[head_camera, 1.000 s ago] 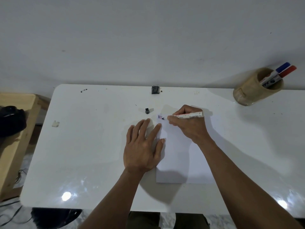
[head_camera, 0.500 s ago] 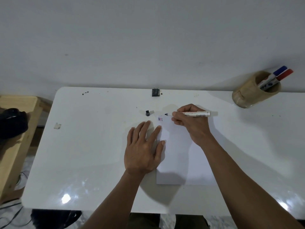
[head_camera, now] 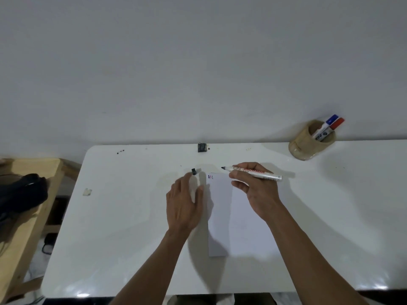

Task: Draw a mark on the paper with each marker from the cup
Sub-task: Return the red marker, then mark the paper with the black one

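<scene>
A white sheet of paper (head_camera: 242,216) lies on the white table (head_camera: 123,216), with small blue, red and dark marks (head_camera: 210,177) at its top left corner. My right hand (head_camera: 255,190) holds an uncapped black-tipped white marker (head_camera: 264,173) above the paper's top edge, tip pointing left. My left hand (head_camera: 184,205) is blurred, lifted beside the paper's left edge, fingers apart, its fingertips close to the small black cap (head_camera: 194,171) on the table. A wooden cup (head_camera: 308,143) at the back right holds a blue-capped marker (head_camera: 326,126) and a red-capped marker (head_camera: 332,128).
A small black object (head_camera: 201,147) sits at the table's far edge, with dark specks (head_camera: 120,151) to its left. A pale scrap (head_camera: 87,191) lies near the left edge. A wooden bench (head_camera: 24,194) with a black item (head_camera: 19,194) stands left of the table.
My right hand lifted the marker off the paper and drew it back to the right. My left hand left the paper and moved forward toward the black cap.
</scene>
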